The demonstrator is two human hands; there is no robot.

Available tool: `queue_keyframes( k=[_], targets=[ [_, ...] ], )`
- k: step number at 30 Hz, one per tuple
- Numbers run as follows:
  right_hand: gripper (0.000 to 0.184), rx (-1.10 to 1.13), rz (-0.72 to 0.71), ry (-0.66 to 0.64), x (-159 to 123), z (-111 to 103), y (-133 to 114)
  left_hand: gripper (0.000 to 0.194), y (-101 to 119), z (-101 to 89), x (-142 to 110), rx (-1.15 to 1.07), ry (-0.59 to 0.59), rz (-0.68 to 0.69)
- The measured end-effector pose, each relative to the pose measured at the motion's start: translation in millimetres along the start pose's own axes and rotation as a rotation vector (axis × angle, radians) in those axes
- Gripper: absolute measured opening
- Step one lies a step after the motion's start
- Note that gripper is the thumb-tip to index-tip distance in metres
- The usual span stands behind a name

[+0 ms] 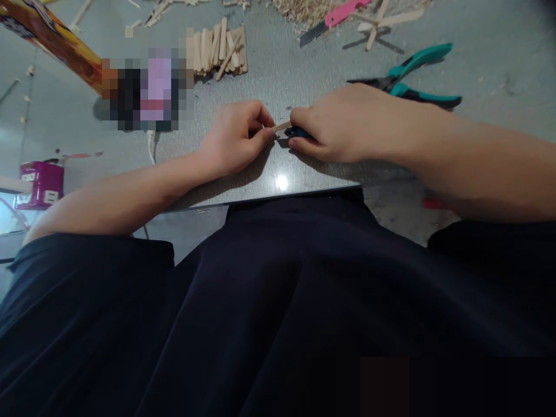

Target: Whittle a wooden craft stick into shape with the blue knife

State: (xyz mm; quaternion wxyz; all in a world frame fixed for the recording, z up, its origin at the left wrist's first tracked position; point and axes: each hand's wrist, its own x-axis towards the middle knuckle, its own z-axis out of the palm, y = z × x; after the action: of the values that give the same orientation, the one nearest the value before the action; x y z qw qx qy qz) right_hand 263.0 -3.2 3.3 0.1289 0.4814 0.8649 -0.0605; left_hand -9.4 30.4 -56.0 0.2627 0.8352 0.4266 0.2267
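Fingers of the left hand [238, 136] are pinched tight on 1 end of a thin stick [283, 125]. The right hand [334, 124] is closed around a small blue tool [303, 133], with its dark tip poking out at 9 o'clock. The stick's other end goes under a finger of that hand, so I can't see it. The stick is between the 2 hands, over the gray table [260, 168], near its edge.

Look out from the stick. Pliers [402, 81] with green handles spread wide lie at 2 o'clock, near the back of the right hand. A pink saw [334, 21] is at 1 o'clock, beside curly wood bits [295, 11] at 12 o'clock. Past the saw are some crossed sticks [379, 24]. A stick pile [219, 52] sits at 11 o'clock. A blurry thing [156, 87] with a white cord [152, 145] is near 10 o'clock, and a shiny orange pack [56, 46] is farther that way. A purple box [43, 184] is near 9 o'clock.
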Motion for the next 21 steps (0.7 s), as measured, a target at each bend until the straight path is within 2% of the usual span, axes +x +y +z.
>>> queue_keyframes(
  k=[7, 12, 17, 21],
  targets=[
    [0.061, 0.034, -0.005, 0.002, 11, 3, 3, 0.031, 7, 0.3, 0, 0.035, -0.009, -0.014],
    [0.054, 0.054, -0.028, -0.031, 16, -7, 7, 0.017, 12, -0.1, -2, 0.038, -0.006, -0.046],
    [0.062, -0.023, -0.026, 0.020, 9, 1, 6, 0.009, 9, 2.0, -3, 0.073, 0.018, -0.051],
    [0.069, 0.016, -0.009, 0.027, 9, 9, 10, 0.010, 11, 1.2, -2, 0.131, 0.025, -0.059]
  ],
)
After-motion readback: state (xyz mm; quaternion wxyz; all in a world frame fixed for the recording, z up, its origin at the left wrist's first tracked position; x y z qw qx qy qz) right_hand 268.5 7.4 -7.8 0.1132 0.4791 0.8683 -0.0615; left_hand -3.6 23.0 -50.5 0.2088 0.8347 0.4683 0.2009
